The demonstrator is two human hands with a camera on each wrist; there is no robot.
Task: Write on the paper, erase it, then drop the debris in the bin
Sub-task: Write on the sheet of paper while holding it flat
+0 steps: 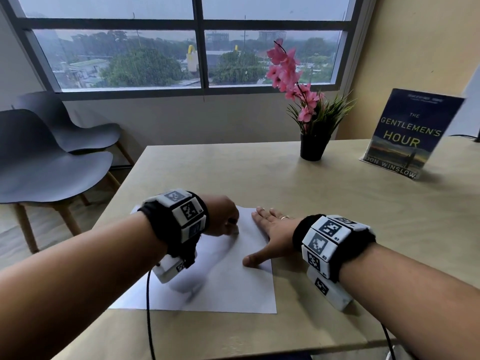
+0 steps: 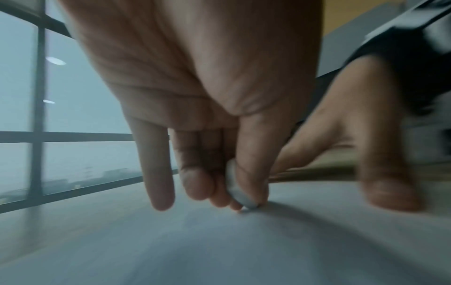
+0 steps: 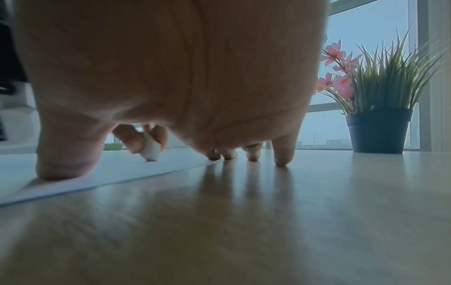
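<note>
A white sheet of paper lies flat on the wooden table in front of me. My left hand is over its upper part and pinches a small white eraser between thumb and fingertips, its tip down on the sheet. The same eraser shows under my right palm in the right wrist view. My right hand lies flat with spread fingers on the paper's right edge and the table, thumb on the sheet. No writing or debris is visible, and no bin.
A black pot with pink flowers stands at the table's back, and an upright book to its right. Two dark chairs sit left of the table. A window spans the far wall. A cable hangs from my left wrist.
</note>
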